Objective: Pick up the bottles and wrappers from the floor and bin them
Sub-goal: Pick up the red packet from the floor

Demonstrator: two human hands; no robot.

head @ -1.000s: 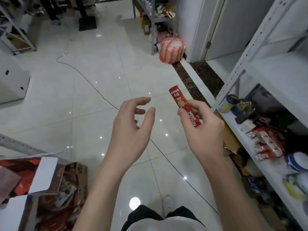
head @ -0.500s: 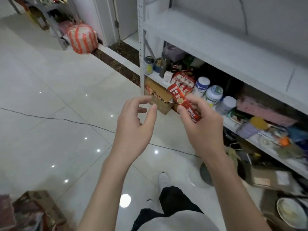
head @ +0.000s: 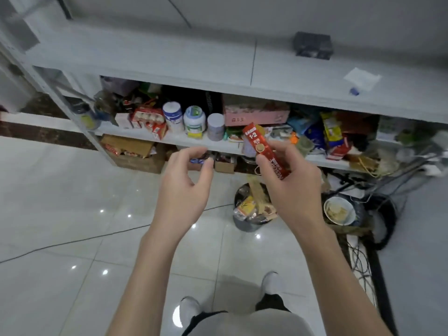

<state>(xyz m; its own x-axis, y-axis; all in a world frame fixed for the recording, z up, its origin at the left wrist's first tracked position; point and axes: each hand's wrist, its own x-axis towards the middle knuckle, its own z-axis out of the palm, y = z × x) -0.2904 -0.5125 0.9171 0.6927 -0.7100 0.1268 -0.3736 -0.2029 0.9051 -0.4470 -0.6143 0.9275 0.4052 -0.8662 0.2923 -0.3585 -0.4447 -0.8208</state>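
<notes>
My right grip (head: 291, 190) pinches a long red foil sachet wrapper (head: 264, 149); left grip (head: 184, 187) loosely curled, empty. Mid-carry. Next: get over the round grey bin (head: 242, 226), let go.

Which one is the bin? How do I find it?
Look at the big white shelf along the wall. On the floor in front of it, below the right hand, stands the bin. Unlike the white bowl beside it, it is dark, round and stuffed with wrappers.
</notes>
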